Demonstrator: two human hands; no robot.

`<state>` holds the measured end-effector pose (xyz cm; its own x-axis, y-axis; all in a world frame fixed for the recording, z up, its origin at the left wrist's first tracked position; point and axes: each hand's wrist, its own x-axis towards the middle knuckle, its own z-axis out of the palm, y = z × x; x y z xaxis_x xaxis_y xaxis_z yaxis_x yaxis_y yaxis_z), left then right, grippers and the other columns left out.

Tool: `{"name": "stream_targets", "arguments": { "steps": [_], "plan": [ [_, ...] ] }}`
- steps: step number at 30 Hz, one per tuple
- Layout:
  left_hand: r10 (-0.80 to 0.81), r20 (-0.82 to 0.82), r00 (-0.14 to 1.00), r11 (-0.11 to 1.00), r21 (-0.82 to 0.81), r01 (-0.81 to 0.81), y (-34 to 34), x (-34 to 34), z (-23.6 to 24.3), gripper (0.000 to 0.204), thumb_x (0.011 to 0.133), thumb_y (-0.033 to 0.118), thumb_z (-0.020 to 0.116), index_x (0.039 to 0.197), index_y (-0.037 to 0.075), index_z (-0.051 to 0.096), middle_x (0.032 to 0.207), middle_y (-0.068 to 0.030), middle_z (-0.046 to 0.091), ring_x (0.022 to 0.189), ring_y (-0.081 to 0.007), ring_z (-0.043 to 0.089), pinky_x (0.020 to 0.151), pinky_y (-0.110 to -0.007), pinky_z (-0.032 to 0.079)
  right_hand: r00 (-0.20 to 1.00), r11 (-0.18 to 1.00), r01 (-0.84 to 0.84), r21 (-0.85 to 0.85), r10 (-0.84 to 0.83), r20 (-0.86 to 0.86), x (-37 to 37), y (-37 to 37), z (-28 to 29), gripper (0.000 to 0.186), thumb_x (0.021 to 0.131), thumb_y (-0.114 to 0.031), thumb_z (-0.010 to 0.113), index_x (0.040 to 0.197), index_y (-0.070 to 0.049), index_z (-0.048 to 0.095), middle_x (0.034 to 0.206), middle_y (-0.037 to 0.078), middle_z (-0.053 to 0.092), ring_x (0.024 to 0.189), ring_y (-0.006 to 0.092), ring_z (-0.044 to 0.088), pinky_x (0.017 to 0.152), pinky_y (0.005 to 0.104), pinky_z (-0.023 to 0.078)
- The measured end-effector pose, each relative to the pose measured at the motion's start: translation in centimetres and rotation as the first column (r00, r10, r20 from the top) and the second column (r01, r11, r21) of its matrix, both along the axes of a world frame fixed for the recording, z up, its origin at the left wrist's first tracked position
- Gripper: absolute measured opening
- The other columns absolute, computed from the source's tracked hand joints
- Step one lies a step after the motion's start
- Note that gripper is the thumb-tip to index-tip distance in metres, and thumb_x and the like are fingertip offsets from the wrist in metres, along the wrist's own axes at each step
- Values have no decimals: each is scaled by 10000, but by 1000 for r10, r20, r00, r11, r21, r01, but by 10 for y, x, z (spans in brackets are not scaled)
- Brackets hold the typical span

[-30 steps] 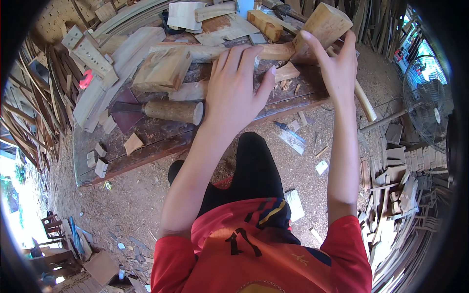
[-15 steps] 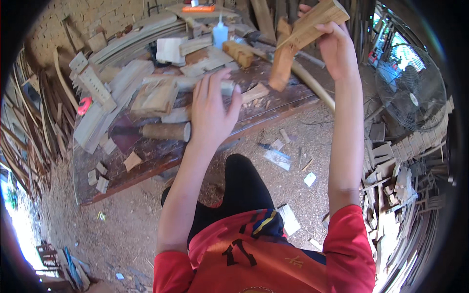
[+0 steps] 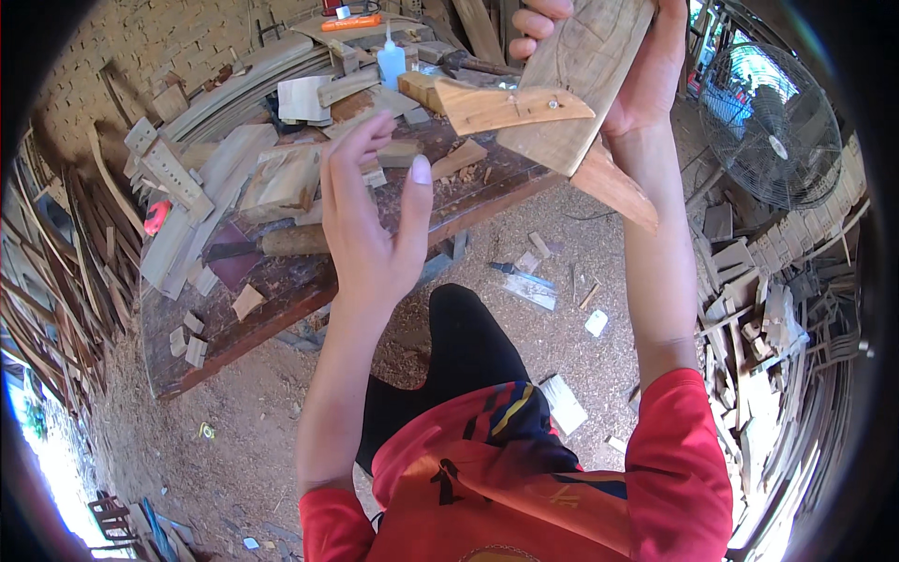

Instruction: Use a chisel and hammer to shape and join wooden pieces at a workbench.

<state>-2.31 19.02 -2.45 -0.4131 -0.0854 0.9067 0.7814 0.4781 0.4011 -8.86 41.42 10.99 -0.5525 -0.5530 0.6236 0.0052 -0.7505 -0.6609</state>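
My right hand (image 3: 648, 89) is wrapped around a flat wooden board (image 3: 582, 56), raised over the bench's right end. Across the board's lower part lies a curved, pointed wood piece (image 3: 513, 105), with what look like small metal fasteners in it. A second pointed wood piece (image 3: 613, 184) sticks out below the board, toward my forearm. My left hand (image 3: 370, 220) is open and holds nothing, fingers spread above the front of the bench. Partly behind it on the bench lies a tool with a round wooden handle (image 3: 295, 242) and a dark blade.
The dark workbench (image 3: 281, 314) carries wood blocks (image 3: 279, 183), a pale blue squeeze bottle (image 3: 390, 64), a drilled wood piece (image 3: 169, 170) and a red tape measure (image 3: 156, 217). A standing fan (image 3: 773, 131) is at the right. Scrap wood (image 3: 763, 347) is piled below it.
The board in my right hand has turned, so its broad face and both pointed pieces show. My left hand has shifted left, fingers still spread. The view has shifted slightly.
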Motion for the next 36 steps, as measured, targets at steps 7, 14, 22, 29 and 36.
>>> {"name": "stream_targets", "arguments": {
  "steps": [7,14,22,29,36],
  "plan": [
    [19,-58,998,1000,20,-18,-8,14,8,470,958,148,717,1367,-15,553,1276,-187,608,1124,-302,620,996,-406,484,975,984,140,107,-118,-190,12,-28,1,999,909,-833,514,1516,-40,474,907,106,590,843,271,612,824,434,540],
    [-2,168,986,1000,23,-1,-17,20,9,540,962,320,733,1346,-30,585,1298,-223,600,1219,-345,604,1058,-433,464,683,577,729,369,-575,-450,41,-72,7,663,1032,-485,607,1491,-36,443,1057,87,613,952,209,615,889,359,522],
    [-321,472,821,947,188,262,-12,21,3,784,857,493,827,1352,-52,557,1198,-257,721,1149,-392,705,993,-463,533,315,285,932,223,-339,-886,80,-105,-3,722,976,-505,702,1389,29,447,1235,214,620,1162,257,613,993,389,490],
    [-66,528,847,993,117,4,-28,39,8,855,810,403,900,1433,-24,499,1222,-236,712,1129,-331,720,981,-426,565,563,656,733,180,-436,-702,42,-96,-24,697,892,-265,757,1454,9,449,1267,184,640,1216,314,632,1087,447,480],
    [-148,328,933,989,60,136,-38,61,14,887,869,389,854,1543,-10,438,1538,-211,502,1402,-289,527,1124,-429,467,920,969,242,-46,-244,-307,39,-36,-35,923,777,-314,707,1542,29,321,1378,233,392,1369,389,382,1268,573,201]
  ]
}}
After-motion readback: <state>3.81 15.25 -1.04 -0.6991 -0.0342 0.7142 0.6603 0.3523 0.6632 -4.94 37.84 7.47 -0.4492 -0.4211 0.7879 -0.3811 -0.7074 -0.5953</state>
